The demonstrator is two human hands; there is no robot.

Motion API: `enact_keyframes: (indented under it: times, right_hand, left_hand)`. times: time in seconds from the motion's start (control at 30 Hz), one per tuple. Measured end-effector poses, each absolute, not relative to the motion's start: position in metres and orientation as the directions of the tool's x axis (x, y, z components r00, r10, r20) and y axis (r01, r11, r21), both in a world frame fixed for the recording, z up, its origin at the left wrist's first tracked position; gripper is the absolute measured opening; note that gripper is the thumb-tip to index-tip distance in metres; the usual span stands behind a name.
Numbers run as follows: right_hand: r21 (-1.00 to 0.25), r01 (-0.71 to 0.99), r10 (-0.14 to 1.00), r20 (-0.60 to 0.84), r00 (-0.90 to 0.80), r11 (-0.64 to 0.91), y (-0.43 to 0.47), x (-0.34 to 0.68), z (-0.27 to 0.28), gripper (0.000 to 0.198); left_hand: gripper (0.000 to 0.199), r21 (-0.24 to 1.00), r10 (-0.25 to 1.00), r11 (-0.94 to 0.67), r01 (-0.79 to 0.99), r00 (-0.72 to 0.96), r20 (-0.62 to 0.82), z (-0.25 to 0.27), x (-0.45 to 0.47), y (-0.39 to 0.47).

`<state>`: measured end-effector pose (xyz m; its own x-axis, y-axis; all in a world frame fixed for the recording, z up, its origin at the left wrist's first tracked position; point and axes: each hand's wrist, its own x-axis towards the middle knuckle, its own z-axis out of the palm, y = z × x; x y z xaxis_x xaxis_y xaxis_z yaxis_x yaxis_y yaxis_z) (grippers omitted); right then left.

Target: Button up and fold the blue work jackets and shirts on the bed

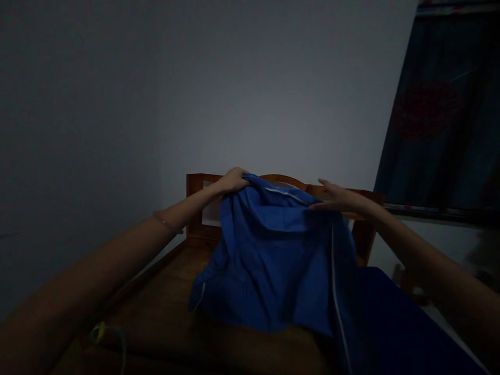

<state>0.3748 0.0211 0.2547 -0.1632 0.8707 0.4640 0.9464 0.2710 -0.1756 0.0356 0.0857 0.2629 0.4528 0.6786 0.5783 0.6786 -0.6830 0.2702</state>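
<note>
A blue garment with white piping [269, 250], its exact kind unclear, hangs spread between my hands. My left hand [234, 180] grips its upper left edge, fingers closed on the cloth. At the upper right edge, my right hand [335, 198] has its thumb laid along the fabric and one finger sticking up. Its other fingers are hidden, but the cloth hangs from this hand. Folds run down the middle of the garment, and its lower hem is over a wooden bed surface [167, 281].
A wooden headboard [195, 208] stands behind the garment, against a pale wall [273, 94]. Dark blue cloth [394, 323] lies at the lower right. A small yellow object with a pale cord [99, 332] is at the lower left. A dark curtain [441, 114] hangs at right.
</note>
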Motion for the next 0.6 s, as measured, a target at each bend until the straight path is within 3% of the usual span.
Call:
enact_keyframes:
  times: [0.03,0.1,0.17,0.23,0.3,0.33,0.43,0.5,0.6]
  right_hand:
    - [-0.223,0.904,0.865,0.441,-0.241,0.366,0.019,0.362,0.247,0.115]
    - [-0.320,0.774,0.813,0.424,-0.398,0.546,0.014,0.334,0.237,0.119]
    - [-0.336,0.660,0.735,0.412,-0.539,0.672,0.013,0.312,0.233,0.104]
    - [-0.275,0.651,0.704,0.361,-0.612,0.708,0.014,0.302,0.237,0.071]
    - [-0.184,0.747,0.754,0.344,-0.560,0.639,0.016,0.305,0.246,0.039]
    - [-0.137,0.810,0.787,0.371,-0.492,0.571,0.018,0.310,0.252,0.032]
    - [-0.032,0.955,0.808,0.541,-0.231,0.295,0.020,0.332,0.272,0.028]
    - [-0.027,0.994,0.774,0.629,-0.067,0.108,0.022,0.348,0.283,0.028]
    - [-0.109,0.992,0.735,0.668,0.118,-0.060,0.024,0.370,0.297,0.026]
  left_hand:
    - [0.026,0.238,0.634,-0.739,0.631,0.530,0.563,0.262,0.052,0.075]
    - [0.023,0.158,0.544,-0.820,0.550,0.663,0.514,0.261,0.084,0.053]
    - [0.022,0.076,0.442,-0.880,0.469,0.750,0.491,0.260,0.107,0.038]
    - [0.024,0.014,0.415,-0.884,0.468,0.769,0.486,0.256,0.116,0.034]
    - [0.030,0.008,0.524,-0.808,0.589,0.712,0.468,0.250,0.111,0.041]
    - [0.031,0.020,0.602,-0.744,0.668,0.656,0.455,0.246,0.105,0.048]
    - [0.036,0.079,0.755,-0.537,0.840,0.436,0.489,0.230,0.081,0.068]
    - [0.037,0.138,0.801,-0.410,0.901,0.283,0.527,0.223,0.067,0.076]
    - [0.027,0.392,0.863,-0.346,0.853,0.125,0.489,0.223,0.052,0.078]
